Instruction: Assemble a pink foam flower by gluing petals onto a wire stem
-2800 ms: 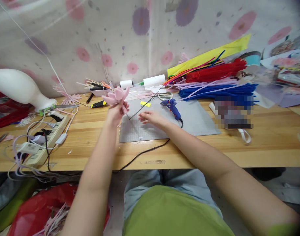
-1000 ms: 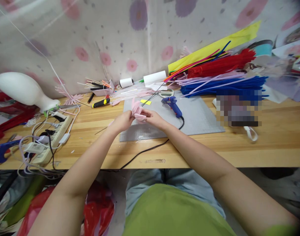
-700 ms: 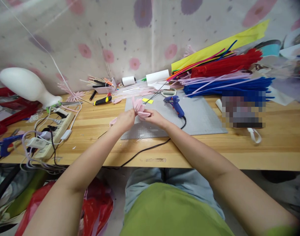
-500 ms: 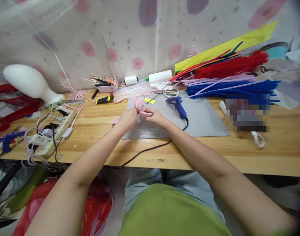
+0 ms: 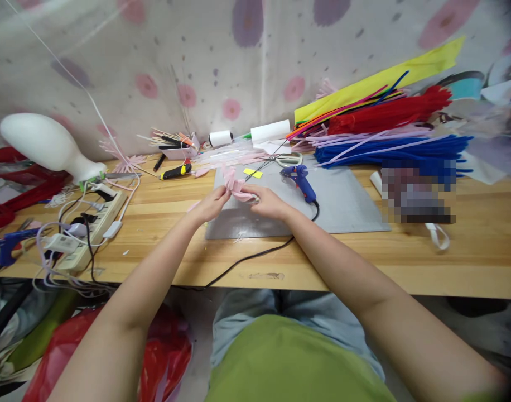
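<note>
Between my hands is a pink fuzzy flower-like piece (image 5: 234, 183) with several petal loops, held above the left part of the grey mat (image 5: 343, 206). The fingers of my left hand (image 5: 213, 203) pinch it from the left. My right hand (image 5: 269, 202) grips its lower right side with curled fingers. Thin dark wires (image 5: 264, 163) show just behind the piece; I cannot tell whether they belong to it. A blue glue gun (image 5: 299, 180) lies on the mat to the right of my right hand. A yellow sticky note (image 5: 252, 173) lies behind the piece.
Bundles of blue (image 5: 389, 151) and red pipe cleaners (image 5: 389, 114) lie at the back right. Scissors (image 5: 289, 161) and a yellow-black utility knife (image 5: 176, 171) lie behind the hands. A power strip (image 5: 92, 229) with tangled cables and a white foam head (image 5: 46, 145) are at left.
The pink piece has tilted and turned slightly in my hands. My left hand has shifted a little left and down, and my right hand's fingers have moved along the lower petals.
</note>
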A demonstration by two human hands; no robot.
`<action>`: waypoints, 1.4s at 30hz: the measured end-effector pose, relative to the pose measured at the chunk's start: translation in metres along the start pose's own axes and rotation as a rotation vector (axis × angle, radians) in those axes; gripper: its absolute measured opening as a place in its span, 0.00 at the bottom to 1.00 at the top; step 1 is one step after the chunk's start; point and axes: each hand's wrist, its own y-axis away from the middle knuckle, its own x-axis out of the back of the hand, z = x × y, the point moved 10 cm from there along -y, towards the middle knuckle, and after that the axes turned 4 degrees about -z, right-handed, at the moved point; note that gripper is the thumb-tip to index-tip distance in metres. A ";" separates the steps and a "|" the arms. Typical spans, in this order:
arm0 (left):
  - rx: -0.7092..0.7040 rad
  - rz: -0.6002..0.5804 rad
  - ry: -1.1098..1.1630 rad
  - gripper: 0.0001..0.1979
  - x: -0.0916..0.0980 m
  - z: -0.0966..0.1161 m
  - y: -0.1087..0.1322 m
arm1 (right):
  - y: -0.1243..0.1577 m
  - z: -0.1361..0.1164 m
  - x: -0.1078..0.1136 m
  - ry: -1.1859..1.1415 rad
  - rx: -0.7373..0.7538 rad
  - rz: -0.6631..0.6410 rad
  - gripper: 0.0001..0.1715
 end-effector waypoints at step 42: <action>-0.124 -0.080 -0.390 0.23 0.014 0.006 0.004 | 0.000 -0.026 -0.015 0.432 0.104 0.066 0.27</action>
